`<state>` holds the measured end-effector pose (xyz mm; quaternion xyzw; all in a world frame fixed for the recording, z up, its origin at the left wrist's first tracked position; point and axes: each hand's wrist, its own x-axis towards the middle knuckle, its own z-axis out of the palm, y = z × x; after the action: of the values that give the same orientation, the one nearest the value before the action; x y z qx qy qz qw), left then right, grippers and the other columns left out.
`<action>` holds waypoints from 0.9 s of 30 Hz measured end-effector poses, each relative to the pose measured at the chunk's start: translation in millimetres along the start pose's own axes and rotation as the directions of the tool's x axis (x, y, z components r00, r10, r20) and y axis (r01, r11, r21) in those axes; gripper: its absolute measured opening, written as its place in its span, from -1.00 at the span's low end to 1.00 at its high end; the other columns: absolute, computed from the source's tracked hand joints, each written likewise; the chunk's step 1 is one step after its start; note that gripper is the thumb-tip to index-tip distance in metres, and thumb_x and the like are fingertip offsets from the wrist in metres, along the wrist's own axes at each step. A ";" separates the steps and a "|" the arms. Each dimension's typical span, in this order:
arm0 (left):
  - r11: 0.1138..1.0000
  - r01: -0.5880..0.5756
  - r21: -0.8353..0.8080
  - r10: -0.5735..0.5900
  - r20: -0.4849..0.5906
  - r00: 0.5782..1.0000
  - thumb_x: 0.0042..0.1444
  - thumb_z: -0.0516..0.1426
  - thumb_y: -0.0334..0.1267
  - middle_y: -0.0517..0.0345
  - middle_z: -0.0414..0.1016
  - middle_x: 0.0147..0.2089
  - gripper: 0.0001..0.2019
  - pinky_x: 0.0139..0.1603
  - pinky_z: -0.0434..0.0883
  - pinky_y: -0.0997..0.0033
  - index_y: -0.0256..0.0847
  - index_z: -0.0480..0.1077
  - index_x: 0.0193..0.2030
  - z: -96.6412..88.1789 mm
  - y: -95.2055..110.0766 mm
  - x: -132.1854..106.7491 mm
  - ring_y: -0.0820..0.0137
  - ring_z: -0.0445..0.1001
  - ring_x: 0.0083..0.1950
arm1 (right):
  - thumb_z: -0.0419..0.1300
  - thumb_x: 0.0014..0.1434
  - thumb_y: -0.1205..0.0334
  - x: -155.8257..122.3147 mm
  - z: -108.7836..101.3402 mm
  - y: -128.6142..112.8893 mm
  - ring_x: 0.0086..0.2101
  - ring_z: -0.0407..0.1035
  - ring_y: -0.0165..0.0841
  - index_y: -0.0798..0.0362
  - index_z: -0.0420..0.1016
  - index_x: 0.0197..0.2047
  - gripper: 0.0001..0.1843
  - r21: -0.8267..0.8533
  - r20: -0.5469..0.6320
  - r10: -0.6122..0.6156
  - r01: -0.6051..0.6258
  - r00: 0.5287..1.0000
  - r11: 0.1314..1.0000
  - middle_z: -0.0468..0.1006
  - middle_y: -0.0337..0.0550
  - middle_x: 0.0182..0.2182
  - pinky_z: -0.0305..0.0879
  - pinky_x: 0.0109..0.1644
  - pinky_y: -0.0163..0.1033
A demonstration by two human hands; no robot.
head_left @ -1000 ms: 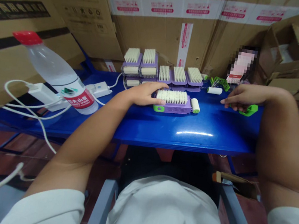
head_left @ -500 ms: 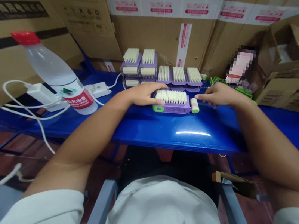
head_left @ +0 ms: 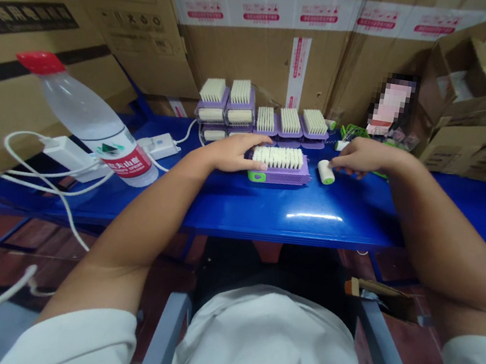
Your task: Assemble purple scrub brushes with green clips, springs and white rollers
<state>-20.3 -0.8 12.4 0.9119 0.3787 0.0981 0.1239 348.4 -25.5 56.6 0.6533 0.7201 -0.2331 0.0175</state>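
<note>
My left hand (head_left: 232, 152) lies open, flat on the left end of the purple brush (head_left: 279, 167). My right hand (head_left: 362, 156), loosely curled, touches the white roller (head_left: 326, 172) just right of the brush; I cannot tell whether it grips.

Both your arms reach forward, forearms converging. Your left hand (head_left: 233, 153) lies flat, palm down, fingers stretched rightward. Your right hand (head_left: 360, 156) arches palm down, fingers loosely curled, tips pointing left.
</note>
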 end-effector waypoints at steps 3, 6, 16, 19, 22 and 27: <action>1.000 -0.010 -0.004 0.010 -0.003 1.000 0.32 0.22 0.38 -0.21 0.48 0.66 -0.08 0.61 0.42 -0.19 -0.10 0.37 0.67 0.7 -1.2 0.3 -0.21 0.51 0.58 | 0.39 0.55 -0.06 -9.4 -19.9 19.4 -0.42 0.45 -0.33 0.05 0.63 -0.29 -0.58 -0.015 -0.035 0.078 -0.079 0.996 0.997 0.59 -0.10 -0.43 0.47 -0.25 -0.18; 1.000 -0.011 -0.007 0.011 -0.002 1.000 0.32 0.22 0.39 -0.19 0.48 0.66 -0.07 0.62 0.41 -0.17 -0.08 0.37 0.67 1.0 -1.2 0.2 -0.20 0.50 0.60 | 0.35 0.61 -0.04 -18.0 -32.9 30.9 -0.44 0.44 -0.35 0.10 0.65 -0.27 -0.54 -0.042 -0.031 0.143 -0.145 0.989 0.989 0.59 -0.11 -0.41 0.45 -0.25 -0.18; 1.000 -0.007 0.008 0.007 0.004 1.000 0.30 0.20 0.46 -0.21 0.48 0.66 -0.01 0.62 0.42 -0.13 -0.12 0.35 0.69 0.1 -1.4 -0.1 -0.20 0.51 0.58 | 0.42 0.55 0.11 -23.5 -33.2 41.8 -0.45 0.41 -0.34 0.12 0.59 -0.42 -0.53 -0.063 0.013 0.250 -0.248 0.968 0.967 0.60 -0.07 -0.45 0.38 -0.27 -0.17; 1.000 -0.008 0.011 0.008 0.001 1.000 0.31 0.19 0.47 -0.20 0.48 0.66 -0.01 0.62 0.42 -0.13 -0.11 0.35 0.69 0.7 -2.7 0.1 -0.20 0.51 0.58 | 0.38 0.57 0.18 -22.5 -31.5 45.4 -0.46 0.39 -0.37 0.10 0.56 -0.45 -0.52 -0.028 0.032 0.282 -0.281 0.959 0.959 0.59 -0.07 -0.45 0.40 -0.26 -0.18; 1.000 0.000 0.001 0.000 -0.003 1.000 0.30 0.21 0.44 -0.20 0.48 0.66 -0.03 0.62 0.42 -0.16 -0.10 0.35 0.69 1.1 -2.4 0.0 -0.21 0.51 0.59 | 0.34 0.59 0.21 -23.1 -30.3 43.3 -0.47 0.38 -0.37 0.10 0.55 -0.46 -0.50 -0.015 0.024 0.299 -0.299 0.954 0.954 0.57 -0.09 -0.45 0.42 -0.26 -0.18; 1.000 0.005 -0.005 -0.005 -0.001 1.000 0.31 0.22 0.41 -0.24 0.48 0.65 -0.03 0.63 0.41 -0.16 -0.16 0.36 0.68 0.5 -0.2 -0.1 -0.22 0.51 0.59 | 0.36 0.61 0.02 -24.2 -30.5 38.2 -0.47 0.36 -0.37 0.10 0.54 -0.46 -0.42 -0.031 0.043 0.300 -0.299 0.953 0.954 0.54 -0.08 -0.46 0.40 -0.26 -0.15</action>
<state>-20.4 -0.8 11.8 0.9106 0.3809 0.0991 0.1262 396.7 -35.7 79.7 0.7488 0.6151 -0.2345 0.0775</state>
